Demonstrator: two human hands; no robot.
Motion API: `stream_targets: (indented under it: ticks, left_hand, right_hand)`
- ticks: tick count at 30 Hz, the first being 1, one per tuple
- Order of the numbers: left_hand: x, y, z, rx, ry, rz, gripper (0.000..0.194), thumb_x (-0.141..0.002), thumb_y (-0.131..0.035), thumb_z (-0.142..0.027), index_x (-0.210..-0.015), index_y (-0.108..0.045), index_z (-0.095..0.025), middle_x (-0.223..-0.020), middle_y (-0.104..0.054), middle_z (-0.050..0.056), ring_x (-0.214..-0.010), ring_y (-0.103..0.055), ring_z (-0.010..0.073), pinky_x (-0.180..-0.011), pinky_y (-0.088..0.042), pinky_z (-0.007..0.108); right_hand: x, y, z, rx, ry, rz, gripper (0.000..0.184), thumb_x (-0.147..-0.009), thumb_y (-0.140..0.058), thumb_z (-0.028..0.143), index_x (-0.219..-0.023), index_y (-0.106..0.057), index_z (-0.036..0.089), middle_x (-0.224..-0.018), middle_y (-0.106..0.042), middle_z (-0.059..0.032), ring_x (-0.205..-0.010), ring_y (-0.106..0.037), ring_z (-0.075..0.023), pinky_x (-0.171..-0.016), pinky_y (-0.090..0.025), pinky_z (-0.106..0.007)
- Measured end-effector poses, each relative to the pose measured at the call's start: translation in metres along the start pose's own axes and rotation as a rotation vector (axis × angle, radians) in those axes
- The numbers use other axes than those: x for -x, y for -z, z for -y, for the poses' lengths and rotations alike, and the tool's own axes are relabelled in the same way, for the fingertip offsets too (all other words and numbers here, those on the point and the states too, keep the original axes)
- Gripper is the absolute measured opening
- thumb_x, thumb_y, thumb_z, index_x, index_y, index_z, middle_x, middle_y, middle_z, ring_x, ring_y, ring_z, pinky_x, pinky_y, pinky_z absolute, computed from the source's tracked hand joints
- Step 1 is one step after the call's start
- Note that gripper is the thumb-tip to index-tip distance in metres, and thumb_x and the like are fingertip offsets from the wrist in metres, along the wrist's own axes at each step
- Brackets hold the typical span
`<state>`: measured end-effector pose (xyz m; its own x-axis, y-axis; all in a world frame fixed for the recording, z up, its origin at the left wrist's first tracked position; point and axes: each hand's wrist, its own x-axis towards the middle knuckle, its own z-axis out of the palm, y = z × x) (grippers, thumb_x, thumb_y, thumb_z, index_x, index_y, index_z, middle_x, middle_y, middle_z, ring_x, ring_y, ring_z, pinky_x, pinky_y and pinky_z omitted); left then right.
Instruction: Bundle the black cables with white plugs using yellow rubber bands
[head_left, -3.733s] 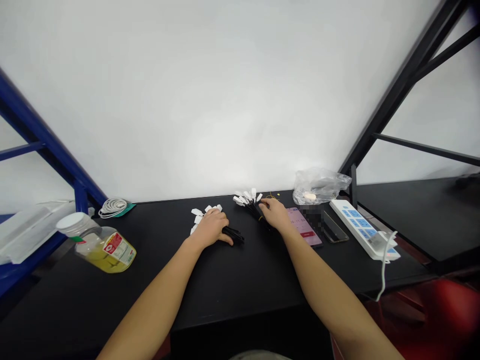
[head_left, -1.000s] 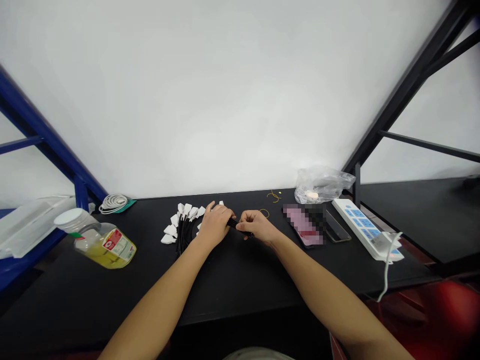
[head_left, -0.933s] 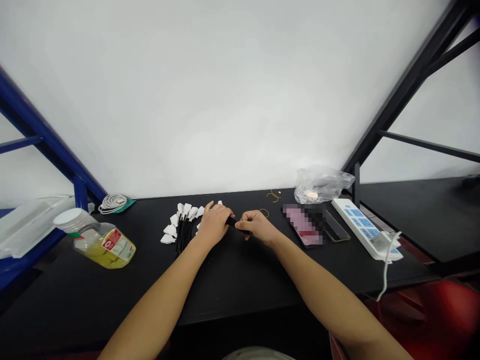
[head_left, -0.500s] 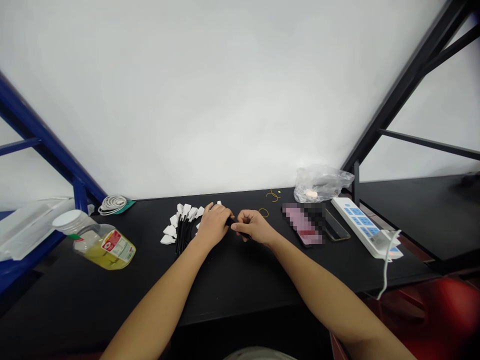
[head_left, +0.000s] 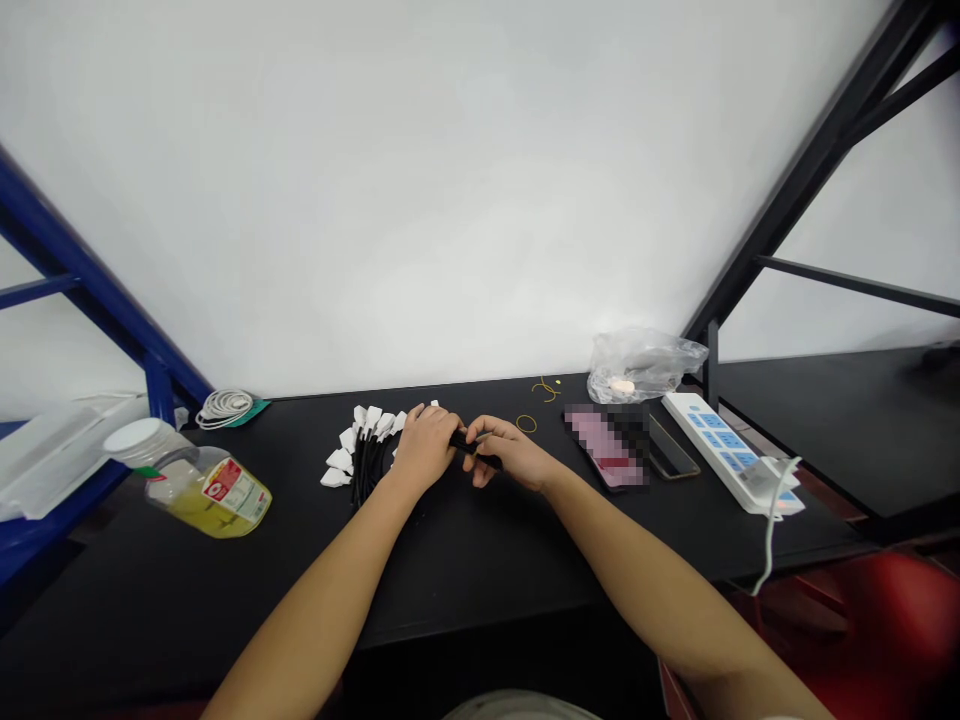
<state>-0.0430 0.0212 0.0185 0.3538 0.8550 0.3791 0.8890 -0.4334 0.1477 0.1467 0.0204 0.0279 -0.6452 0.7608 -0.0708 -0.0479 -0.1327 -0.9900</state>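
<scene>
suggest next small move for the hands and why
Probably the right hand should pick up the yellow rubber band just beyond it: the left hand is closed around the bundle of white-tagged black strips, and that band lies closest.

No legible wording at this bench: the red-and-white label on a plastic jar is too small to read, as are the white tags, and the phone screen is pixelated.
</scene>
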Motion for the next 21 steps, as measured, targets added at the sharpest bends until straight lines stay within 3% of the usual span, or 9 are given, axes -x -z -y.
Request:
stream_targets:
  ticks: [4, 7, 11, 21]
  left_hand:
    - [-0.001, 0.003, 0.001, 0.008, 0.050, 0.015, 0.020, -0.079, -0.062, -0.011, -0.094, -0.065, -0.023, -0.099, -0.070, 0.006, -0.105, -0.059, 0.0265, -0.104, -0.037, 0.047]
    - [-0.001, 0.005, 0.001, 0.021, 0.050, 0.015, 0.018, -0.081, -0.061, -0.012, -0.094, -0.066, -0.023, -0.099, -0.070, 0.006, -0.105, -0.059, 0.0262, -0.103, -0.038, 0.045]
    - [-0.001, 0.004, 0.000, 0.024, 0.026, 0.006, 0.017, -0.081, -0.063, -0.012, -0.094, -0.066, -0.023, -0.099, -0.070, 0.005, -0.105, -0.059, 0.0260, -0.102, -0.038, 0.044]
    - [0.000, 0.002, 0.002, 0.033, 0.017, -0.019, 0.016, -0.081, -0.064, -0.013, -0.094, -0.066, -0.022, -0.098, -0.070, 0.005, -0.102, -0.060, 0.0258, -0.095, -0.041, 0.042]
  right_hand:
    - [0.004, -0.002, -0.001, 0.388, 0.259, -0.118, 0.028, -0.078, -0.071, 0.037, -0.096, -0.055, 0.022, -0.077, -0.063, 0.0025, -0.059, -0.059, -0.0123, -0.060, -0.047, -0.026]
    - [0.006, -0.003, -0.004, 0.689, 0.428, -0.226, 0.024, -0.078, -0.072, 0.034, -0.088, -0.054, 0.022, -0.072, -0.057, 0.0047, -0.059, -0.050, -0.0104, -0.059, -0.040, -0.024]
    - [0.005, -0.001, -0.008, 0.876, 0.482, -0.309, 0.018, -0.081, -0.064, 0.030, -0.078, -0.048, 0.022, -0.064, -0.049, 0.0067, -0.053, -0.040, -0.0089, -0.055, -0.031, -0.023]
    - [0.000, -0.001, -0.013, 0.950, 0.514, -0.478, 0.044, -0.077, -0.068, 0.037, -0.062, -0.030, 0.021, -0.055, -0.032, 0.0079, -0.051, -0.028, -0.0075, -0.050, -0.023, -0.023]
